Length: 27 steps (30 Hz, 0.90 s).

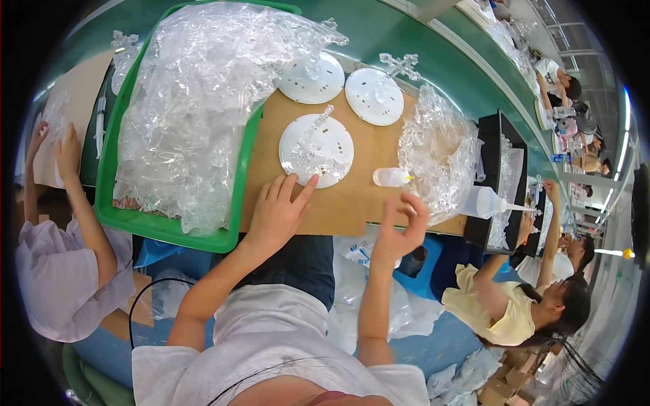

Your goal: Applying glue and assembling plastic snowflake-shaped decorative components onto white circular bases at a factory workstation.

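Observation:
My left hand lies with its fingers spread at the lower rim of a white round disc, fingertips touching it. A clear plastic ornamental piece and small clear bits rest on that disc. My right hand is raised at the cardboard's front edge, fingers bent and apart, with nothing visible in it. Just beyond its fingers lies a small clear bottle with a yellow tip. Two more white discs, a left one and a right one, sit farther back, each with a clear cross-shaped piece.
A green tray heaped with clear bagged parts stands at left. At right are a pile of clear parts, a squeeze bottle and a black bin. Brown cardboard covers the work surface. Co-workers sit on both sides.

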Each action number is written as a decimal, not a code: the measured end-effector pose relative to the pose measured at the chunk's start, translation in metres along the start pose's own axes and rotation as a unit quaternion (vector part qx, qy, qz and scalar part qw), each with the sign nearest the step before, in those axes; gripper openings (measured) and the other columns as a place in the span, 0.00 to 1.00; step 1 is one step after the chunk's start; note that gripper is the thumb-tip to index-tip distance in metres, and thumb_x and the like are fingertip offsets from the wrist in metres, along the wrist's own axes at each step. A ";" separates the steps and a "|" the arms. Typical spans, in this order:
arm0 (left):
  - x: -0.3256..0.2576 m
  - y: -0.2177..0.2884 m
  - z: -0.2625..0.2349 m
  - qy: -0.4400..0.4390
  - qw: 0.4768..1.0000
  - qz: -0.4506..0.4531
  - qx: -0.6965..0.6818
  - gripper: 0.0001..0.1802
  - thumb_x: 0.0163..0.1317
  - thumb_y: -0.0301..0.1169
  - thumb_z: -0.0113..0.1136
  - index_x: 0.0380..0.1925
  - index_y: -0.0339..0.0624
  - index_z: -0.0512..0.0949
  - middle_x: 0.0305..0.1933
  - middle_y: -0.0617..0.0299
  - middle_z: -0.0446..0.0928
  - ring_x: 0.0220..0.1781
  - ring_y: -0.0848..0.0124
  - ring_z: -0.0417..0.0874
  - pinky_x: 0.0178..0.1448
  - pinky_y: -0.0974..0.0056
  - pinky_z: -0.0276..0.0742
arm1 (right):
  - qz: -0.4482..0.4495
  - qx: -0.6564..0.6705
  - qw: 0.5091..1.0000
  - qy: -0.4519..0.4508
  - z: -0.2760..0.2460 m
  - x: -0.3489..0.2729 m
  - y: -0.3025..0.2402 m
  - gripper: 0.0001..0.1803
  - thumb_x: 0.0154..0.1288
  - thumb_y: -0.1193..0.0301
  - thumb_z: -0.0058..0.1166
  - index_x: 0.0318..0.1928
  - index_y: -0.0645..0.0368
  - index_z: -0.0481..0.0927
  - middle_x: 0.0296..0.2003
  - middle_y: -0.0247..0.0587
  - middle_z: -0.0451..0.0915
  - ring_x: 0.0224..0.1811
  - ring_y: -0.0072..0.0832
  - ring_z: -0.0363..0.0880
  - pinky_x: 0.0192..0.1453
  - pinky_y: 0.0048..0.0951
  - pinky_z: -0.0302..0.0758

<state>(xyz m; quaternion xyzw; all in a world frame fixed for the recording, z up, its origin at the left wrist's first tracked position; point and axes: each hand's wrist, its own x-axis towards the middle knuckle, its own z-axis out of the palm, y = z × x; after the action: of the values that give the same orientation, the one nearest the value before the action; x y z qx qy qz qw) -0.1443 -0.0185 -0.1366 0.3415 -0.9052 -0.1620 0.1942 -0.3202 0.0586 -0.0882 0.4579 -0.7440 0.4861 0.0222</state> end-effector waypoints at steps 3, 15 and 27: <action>0.004 0.001 0.000 0.018 0.999 0.020 0.018 0.32 0.57 0.31 0.61 0.64 0.52 0.67 0.49 0.50 0.68 0.52 0.54 0.70 0.55 0.53 0.68 | 0.164 0.015 0.980 0.114 0.003 -0.014 0.019 0.24 0.53 0.73 0.66 0.50 0.61 0.73 0.43 0.42 0.76 0.44 0.29 0.75 0.43 0.27 0.72; 0.006 -0.003 -0.006 0.018 0.999 0.001 -0.029 0.32 0.56 0.27 0.60 0.63 0.54 0.69 0.33 0.57 0.62 0.36 0.61 0.65 0.41 0.59 0.66 | 0.126 0.082 0.988 -0.014 -0.005 -0.033 0.022 0.24 0.51 0.69 0.66 0.49 0.62 0.74 0.40 0.41 0.78 0.38 0.30 0.79 0.41 0.30 0.75; 0.012 -0.006 -0.004 0.009 0.997 -0.012 -0.079 0.30 0.57 0.22 0.58 0.61 0.56 0.71 0.30 0.58 0.60 0.35 0.62 0.64 0.41 0.59 0.65 | 0.050 -0.072 0.967 -0.237 -0.002 -0.030 0.009 0.18 0.42 0.67 0.63 0.39 0.55 0.81 0.31 0.40 0.77 0.31 0.39 0.79 0.34 0.33 0.75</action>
<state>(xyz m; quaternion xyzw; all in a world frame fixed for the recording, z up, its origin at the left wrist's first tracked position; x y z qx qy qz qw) -0.1473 -0.0322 -0.1326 0.3368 -0.8838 -0.2326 0.2266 -0.3101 0.0802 -0.1081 0.5192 -0.7833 0.3090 -0.1461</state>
